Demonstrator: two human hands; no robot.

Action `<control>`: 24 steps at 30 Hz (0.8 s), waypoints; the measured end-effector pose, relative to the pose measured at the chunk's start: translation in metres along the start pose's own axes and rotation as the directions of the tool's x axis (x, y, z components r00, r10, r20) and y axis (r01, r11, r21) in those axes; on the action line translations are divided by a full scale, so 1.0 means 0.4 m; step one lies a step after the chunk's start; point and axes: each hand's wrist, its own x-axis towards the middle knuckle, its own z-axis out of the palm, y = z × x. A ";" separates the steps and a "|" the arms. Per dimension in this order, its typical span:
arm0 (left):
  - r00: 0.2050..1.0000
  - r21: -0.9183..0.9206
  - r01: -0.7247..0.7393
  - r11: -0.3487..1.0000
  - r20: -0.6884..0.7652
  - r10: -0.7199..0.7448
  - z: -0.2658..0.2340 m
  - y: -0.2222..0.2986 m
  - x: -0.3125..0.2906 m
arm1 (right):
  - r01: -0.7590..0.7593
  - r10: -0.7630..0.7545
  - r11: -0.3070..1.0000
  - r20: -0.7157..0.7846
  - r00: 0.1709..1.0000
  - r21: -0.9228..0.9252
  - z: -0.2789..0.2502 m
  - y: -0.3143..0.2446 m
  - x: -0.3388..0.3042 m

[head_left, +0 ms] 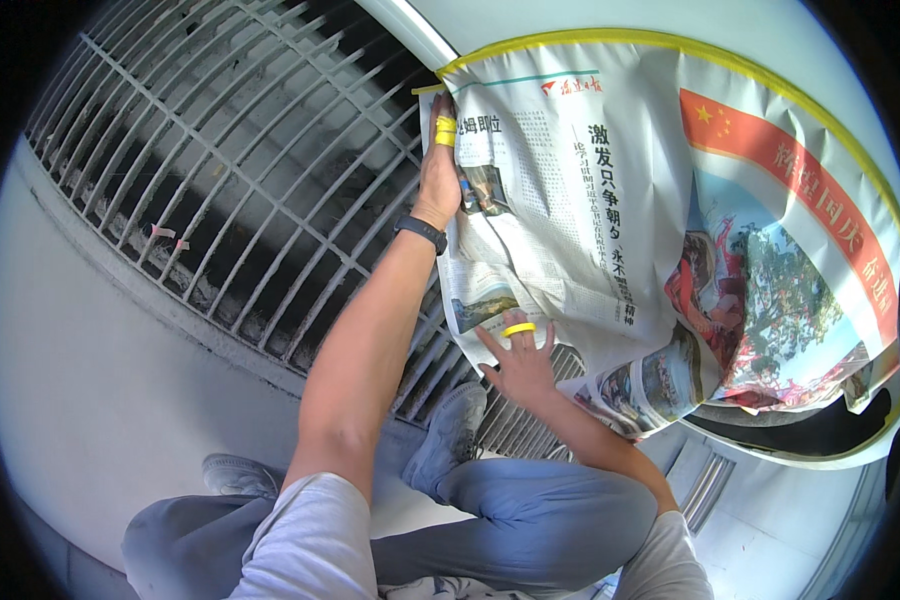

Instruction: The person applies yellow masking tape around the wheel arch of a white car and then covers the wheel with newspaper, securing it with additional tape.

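Note:
A large sheet of newspaper (pixel 540 240) hangs over a white curved body panel, its upper edge lined with yellow masking tape (pixel 610 36). My left hand (pixel 438 175) lies stretched along the sheet's left edge, fingers straight and pointing up. A yellow band (pixel 445 132) crosses its fingers. Lower down, my right hand (pixel 526 370) is spread against the sheet's bottom part, with another yellow band (pixel 518 329) around its fingers. Neither hand grips anything that I can see. The paper bulges and creases between the hands. Its right part shows colour pictures.
The white body panel (pixel 570 14) rises behind the paper, with a dark wheel opening (pixel 820 430) at the lower right. A metal floor grate (pixel 220 190) with wide gaps stretches at the left. My shoe (pixel 448 435) stands beside it.

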 end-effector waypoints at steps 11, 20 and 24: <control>0.972 -0.240 0.228 0.944 0.109 -0.207 0.070 0.155 0.031 | -0.041 0.033 0.999 -0.198 0.980 -0.033 0.036 0.013 0.099; 0.926 -0.165 0.343 0.925 0.226 -0.303 0.069 0.097 0.134 | -0.065 0.065 0.998 -0.176 0.982 0.003 -0.006 -0.019 0.103; 0.923 -0.074 0.308 0.948 0.265 -0.279 0.066 0.082 0.152 | -0.044 0.053 0.998 -0.220 0.974 0.044 -0.012 -0.015 0.097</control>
